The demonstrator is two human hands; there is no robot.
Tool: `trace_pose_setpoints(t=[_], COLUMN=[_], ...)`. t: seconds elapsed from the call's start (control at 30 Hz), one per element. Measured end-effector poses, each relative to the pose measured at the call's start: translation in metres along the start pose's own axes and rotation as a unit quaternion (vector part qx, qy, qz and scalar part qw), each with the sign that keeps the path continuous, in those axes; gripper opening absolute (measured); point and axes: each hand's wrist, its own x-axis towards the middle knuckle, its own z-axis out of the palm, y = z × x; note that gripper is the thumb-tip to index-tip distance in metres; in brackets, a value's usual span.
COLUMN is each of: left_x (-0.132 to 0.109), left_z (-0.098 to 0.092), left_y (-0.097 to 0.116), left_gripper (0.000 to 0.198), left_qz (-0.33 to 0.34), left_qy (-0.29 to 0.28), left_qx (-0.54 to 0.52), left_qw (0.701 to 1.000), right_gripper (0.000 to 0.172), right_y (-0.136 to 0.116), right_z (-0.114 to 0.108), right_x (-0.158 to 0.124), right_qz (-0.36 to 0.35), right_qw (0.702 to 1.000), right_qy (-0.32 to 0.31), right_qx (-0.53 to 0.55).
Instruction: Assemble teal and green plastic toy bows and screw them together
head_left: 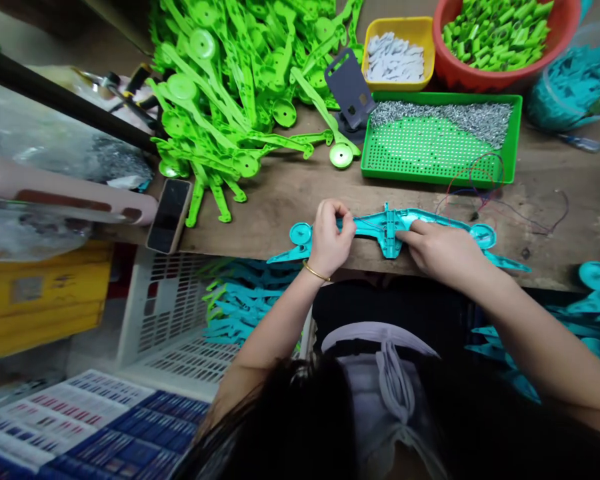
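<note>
A long turquoise plastic toy part point(391, 230), with a round disc near each end and a slotted block at its middle, lies along the table's front edge. My left hand point(331, 233) is closed in a pinch over its left arm, and a thin dark wire runs from the fingertips toward the middle block. My right hand point(443, 250) is closed on the right arm, its fingertips beside the block; what lies under the palm is hidden. Thin red and dark wires point(485, 190) trail from behind the part across the tabletop to the right.
Behind the part stands a green tray point(365, 163) of small metal pieces, with a yellow bin point(367, 77), a red bowl point(495, 81) and a clear tub point(535, 110) beyond. Bright green plastic parts point(230, 93) pile up left of a phone point(169, 217). A white crate point(155, 310) holds turquoise parts below.
</note>
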Motion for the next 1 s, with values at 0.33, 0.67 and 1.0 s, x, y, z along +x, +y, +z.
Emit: trace_pose_setpoints(t=[0.33, 0.67, 1.0], left_x=[0.008, 0.022, 0.014], left_z=[0.002, -0.027, -0.099], left_y=[-0.015, -0.003, -0.075], left_gripper=[0.026, 0.016, 0.016], left_qz=[-0.168, -0.254, -0.234], left_qy=[0.146, 0.179, 0.232], left_qx=[-0.387, -0.470, -0.244], left_qw=[0.895, 0.826, 0.912], right_gripper=[0.031, 0.070, 0.029], right_y=[0.008, 0.023, 0.060], right_z=[0.034, 0.071, 0.073], right_x=[-0.010, -0.070, -0.084], right_qz=[0.172, 0.275, 0.193], right_qw=[0.903, 0.916, 0.938], right_qy=[0.387, 0.279, 0.271], right_qx=[0.065, 0.079, 0.093])
